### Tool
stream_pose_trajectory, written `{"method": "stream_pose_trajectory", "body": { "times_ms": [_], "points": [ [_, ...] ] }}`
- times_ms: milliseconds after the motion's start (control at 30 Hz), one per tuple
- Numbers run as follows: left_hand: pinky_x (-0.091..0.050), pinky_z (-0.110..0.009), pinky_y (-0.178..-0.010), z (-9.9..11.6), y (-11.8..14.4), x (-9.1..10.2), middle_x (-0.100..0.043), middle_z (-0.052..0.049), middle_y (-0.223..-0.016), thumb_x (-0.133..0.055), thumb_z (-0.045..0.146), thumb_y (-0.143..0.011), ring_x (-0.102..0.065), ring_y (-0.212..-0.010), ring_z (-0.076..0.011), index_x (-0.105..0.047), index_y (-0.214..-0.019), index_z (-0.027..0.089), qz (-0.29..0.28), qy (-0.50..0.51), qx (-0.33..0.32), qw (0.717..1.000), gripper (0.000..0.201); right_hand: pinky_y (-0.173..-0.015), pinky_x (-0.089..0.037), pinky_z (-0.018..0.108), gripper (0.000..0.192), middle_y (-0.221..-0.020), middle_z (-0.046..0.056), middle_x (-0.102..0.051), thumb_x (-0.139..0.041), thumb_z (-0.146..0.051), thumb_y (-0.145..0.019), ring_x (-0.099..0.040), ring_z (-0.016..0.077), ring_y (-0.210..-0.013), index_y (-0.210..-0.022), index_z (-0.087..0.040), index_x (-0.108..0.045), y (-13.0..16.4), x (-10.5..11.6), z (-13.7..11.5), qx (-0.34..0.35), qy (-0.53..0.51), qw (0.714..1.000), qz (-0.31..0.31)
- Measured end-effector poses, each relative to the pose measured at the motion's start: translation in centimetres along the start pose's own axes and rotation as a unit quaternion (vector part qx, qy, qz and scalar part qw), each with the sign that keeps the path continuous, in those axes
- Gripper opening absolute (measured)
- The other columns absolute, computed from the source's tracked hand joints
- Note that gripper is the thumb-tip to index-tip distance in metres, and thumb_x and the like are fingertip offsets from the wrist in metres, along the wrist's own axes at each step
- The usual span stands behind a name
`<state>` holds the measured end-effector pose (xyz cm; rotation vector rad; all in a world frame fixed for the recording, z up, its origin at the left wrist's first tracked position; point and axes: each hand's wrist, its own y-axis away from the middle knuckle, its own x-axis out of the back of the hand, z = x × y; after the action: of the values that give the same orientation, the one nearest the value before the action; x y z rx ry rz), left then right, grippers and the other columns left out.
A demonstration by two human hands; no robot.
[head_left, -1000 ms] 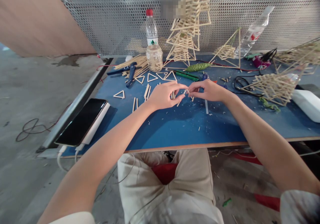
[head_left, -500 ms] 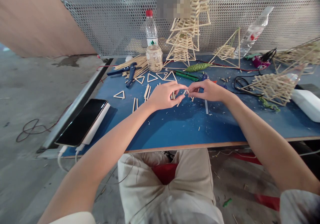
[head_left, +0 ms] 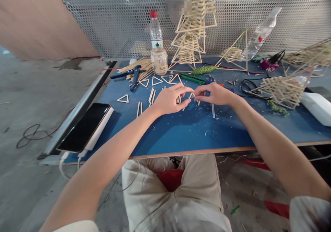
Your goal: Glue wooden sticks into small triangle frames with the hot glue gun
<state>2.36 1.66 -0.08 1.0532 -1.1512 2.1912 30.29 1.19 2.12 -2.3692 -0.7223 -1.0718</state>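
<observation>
Near the middle of the blue table, my left hand (head_left: 172, 99) and my right hand (head_left: 214, 94) meet fingertip to fingertip. Between them two short wooden sticks (head_left: 191, 95) form a peaked corner. My left thumb and index finger close on the left stick, its lower end showing under the thumb. The right fingers pinch at the other stick; their exact contact is partly hidden. Just beyond my hands lie small stick triangles (head_left: 157, 81). Loose cut sticks (head_left: 152, 95) rest left of my left hand, more partly behind it. A glue gun, its clear glue stick (head_left: 213, 111) showing, lies under my right hand.
Blue cutters (head_left: 136, 77) lie by a stick bundle (head_left: 146, 65). Behind stand a jar (head_left: 159, 61), a red-capped bottle (head_left: 156, 31) and a tall stick tower (head_left: 190, 45). A phone (head_left: 85, 126) sits at left; a stick model (head_left: 280, 90) and black cable are at right.
The camera view has shifted very slightly. Both hands keep nearly the same pose at the joined sticks.
</observation>
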Motion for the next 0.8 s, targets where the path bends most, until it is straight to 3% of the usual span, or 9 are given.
{"method": "stream_pose_trajectory", "body": {
  "times_ms": [300, 800],
  "points": [
    [-0.051, -0.034, -0.073, -0.07, 0.04, 0.03, -0.072, -0.006, -0.107, -0.059, 0.048, -0.105, -0.063, -0.074, -0.0176, -0.073, -0.147, 0.029, 0.012, 0.012, -0.002, 1.0, 0.047, -0.087, -0.059, 0.042, 0.021, -0.094, 0.002, -0.084, -0.072, -0.047, -0.097, -0.077, 0.0245, -0.086, -0.107, -0.03, -0.081, 0.06, 0.0, 0.08, 0.0, -0.006, 1.0, -0.004],
    [-0.049, -0.034, -0.07, -0.52, 0.1, -0.35, -0.072, -0.006, -0.107, -0.06, 0.044, -0.106, -0.061, -0.072, -0.0157, -0.079, -0.141, 0.027, 0.023, 0.011, -0.02, 0.999, 0.043, -0.086, -0.06, 0.042, 0.023, -0.094, 0.003, -0.086, -0.07, -0.049, -0.098, -0.079, 0.0255, -0.086, -0.105, -0.03, -0.082, 0.11, 0.05, -0.14, -0.014, 0.011, 1.0, -0.002]
  ]
}}
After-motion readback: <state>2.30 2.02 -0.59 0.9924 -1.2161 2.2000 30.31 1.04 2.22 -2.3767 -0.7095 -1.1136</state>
